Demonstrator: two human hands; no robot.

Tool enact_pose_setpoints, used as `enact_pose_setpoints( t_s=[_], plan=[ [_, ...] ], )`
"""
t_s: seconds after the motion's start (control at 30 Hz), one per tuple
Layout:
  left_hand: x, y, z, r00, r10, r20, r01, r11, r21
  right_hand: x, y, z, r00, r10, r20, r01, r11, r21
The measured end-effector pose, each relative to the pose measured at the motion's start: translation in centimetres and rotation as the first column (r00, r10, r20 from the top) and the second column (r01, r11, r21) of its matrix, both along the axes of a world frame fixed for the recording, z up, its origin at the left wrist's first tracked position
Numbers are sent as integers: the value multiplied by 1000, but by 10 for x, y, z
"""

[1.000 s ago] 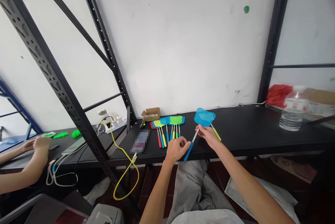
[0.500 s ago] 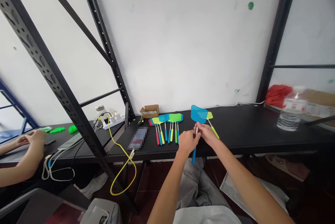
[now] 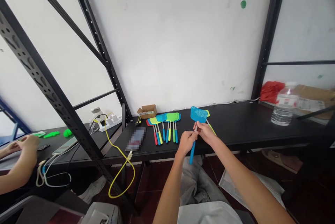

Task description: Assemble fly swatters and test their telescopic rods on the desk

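A blue fly swatter (image 3: 198,114) is up in front of me, its mesh head at the top and its blue handle pointing down past the table edge. My left hand (image 3: 188,141) is closed on its metal shaft above the handle. Just under the mesh head, my right hand (image 3: 206,131) pinches the same shaft. Behind my right hand a yellow-green fly swatter (image 3: 211,128) lies on the table, partly hidden. To the left, several fly swatters (image 3: 167,117) in red, yellow, blue and green lie side by side, heads overlapping and handles towards me.
On the black table (image 3: 235,122) are a small cardboard box (image 3: 147,111), a phone (image 3: 136,138) with a yellow cable (image 3: 112,140), and a water bottle (image 3: 284,105) at the right. Black rack posts (image 3: 52,91) rise on both sides. Another person's hands (image 3: 27,143) are at far left.
The view has turned slightly, so the scene sits a little further left. Both hands keep hold of the blue fly swatter, and the left hand's grip on the shaft has shifted slightly.
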State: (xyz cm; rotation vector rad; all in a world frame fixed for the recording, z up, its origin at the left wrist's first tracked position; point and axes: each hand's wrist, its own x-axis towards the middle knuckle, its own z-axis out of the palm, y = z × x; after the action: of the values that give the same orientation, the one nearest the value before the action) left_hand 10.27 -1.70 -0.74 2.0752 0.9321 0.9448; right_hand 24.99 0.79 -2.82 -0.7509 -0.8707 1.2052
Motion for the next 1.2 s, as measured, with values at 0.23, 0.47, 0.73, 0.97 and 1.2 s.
enact_pose_setpoints(
  t_s=[0.23, 0.47, 0.73, 0.97, 1.2],
  plan=[
    [-6, -2, 5, 984, -156, 91, 169, 972, -166, 0, 1, -1, 995, -73, -64, 73, 997, 9],
    [-11, -5, 7, 975, -215, 59, 223, 944, -244, 1, 1, 0, 979, -178, -100, 181, 983, 20],
    [-5, 3, -1, 983, -154, 96, 170, 968, -186, -6, -10, 3, 996, 21, 91, -26, 998, 51],
    [-7, 6, -1, 983, -160, 94, 176, 964, -198, -6, -1, -2, 996, -89, -24, 90, 995, 35],
    [-16, 0, 7, 930, -351, 106, 367, 894, -257, 0, 1, -1, 973, -168, -160, 170, 985, -2]
  ],
)
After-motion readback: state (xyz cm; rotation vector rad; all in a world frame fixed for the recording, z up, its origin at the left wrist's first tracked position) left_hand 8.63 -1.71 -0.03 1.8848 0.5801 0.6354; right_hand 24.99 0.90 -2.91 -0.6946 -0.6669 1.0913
